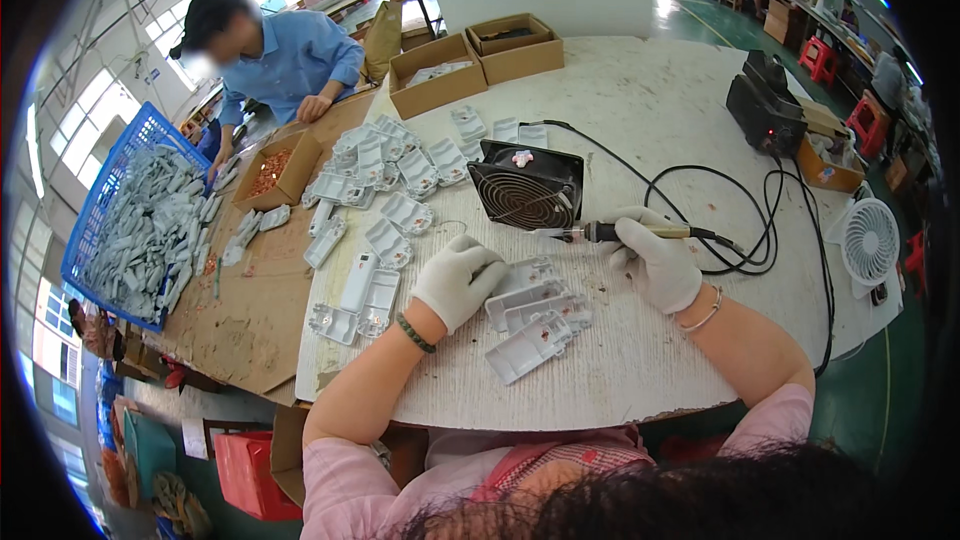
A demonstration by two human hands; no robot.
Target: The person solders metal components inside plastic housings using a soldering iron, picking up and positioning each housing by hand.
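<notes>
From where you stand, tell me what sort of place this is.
Most likely a small-parts assembly workshop: the right hand holds what looks like a soldering iron, grey plastic casings are piled on the table, and a blue basket is heaped with grey parts.

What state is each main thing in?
Soldering iron, black-and-tan handle: held, tip pointing left
White-gloved right hand: gripping the iron
White-gloved left hand: curled
Pale-grey plastic cases between the hands: open
Blue plastic mesh basket: heaped full
Small brown cardboard box: open, holding copper-coloured pieces
Square black fan: upright
Black power unit: red light lit
</notes>
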